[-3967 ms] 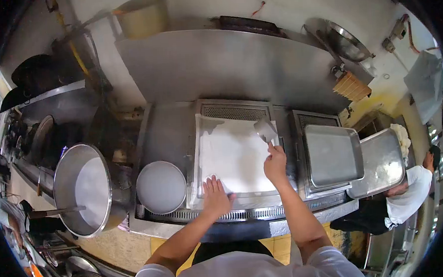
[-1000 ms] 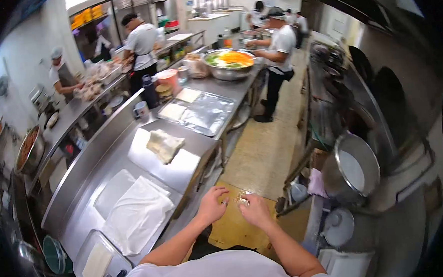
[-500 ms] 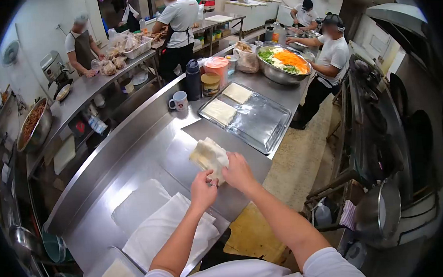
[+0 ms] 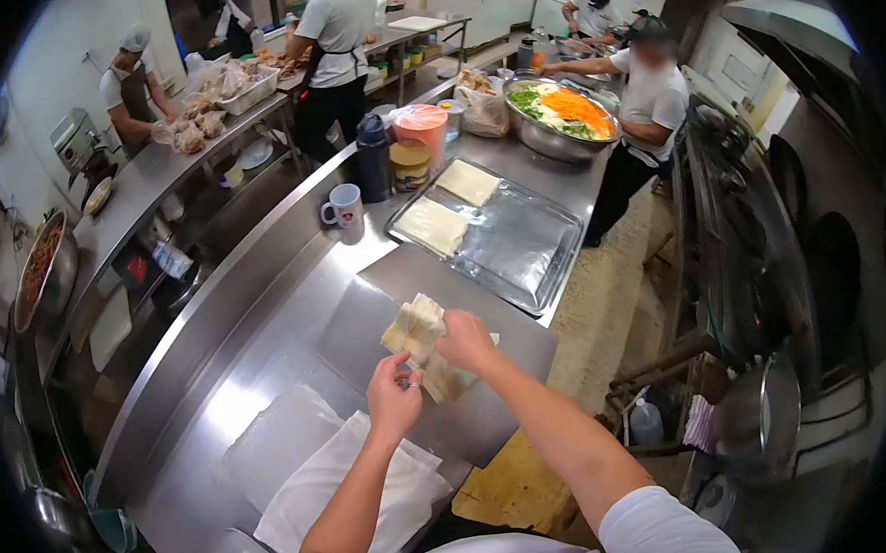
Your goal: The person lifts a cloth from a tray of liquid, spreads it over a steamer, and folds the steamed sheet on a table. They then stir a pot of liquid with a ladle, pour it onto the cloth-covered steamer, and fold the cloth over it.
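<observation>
A small stack of thin, pale dough wrappers (image 4: 416, 328), bent and partly lifted, is between my hands above a flat metal sheet (image 4: 513, 373). My right hand (image 4: 466, 341) is closed on its right side, with the fingertips hidden behind the knuckles. My left hand (image 4: 395, 394), which wears a ring, has curled fingers at the stack's lower left edge. Beyond them lies a metal tray (image 4: 527, 262) with two flat piles of square wrappers, the nearer pile (image 4: 431, 226) and the farther pile (image 4: 468, 182). Near my left forearm is a folded white cloth (image 4: 324, 483).
A mug (image 4: 343, 210), a dark flask (image 4: 374, 158) and tubs line the counter's raised left edge. A large bowl (image 4: 561, 145) of cut vegetables stands past the tray. Several co-workers stand at other counters, one person (image 4: 649, 105) beside the bowl. Stove equipment runs along the right.
My right hand has pulled the wrappers so they fold and separate more, with a lower part now showing beneath. My left hand has shifted slightly left. The camera view has moved a little.
</observation>
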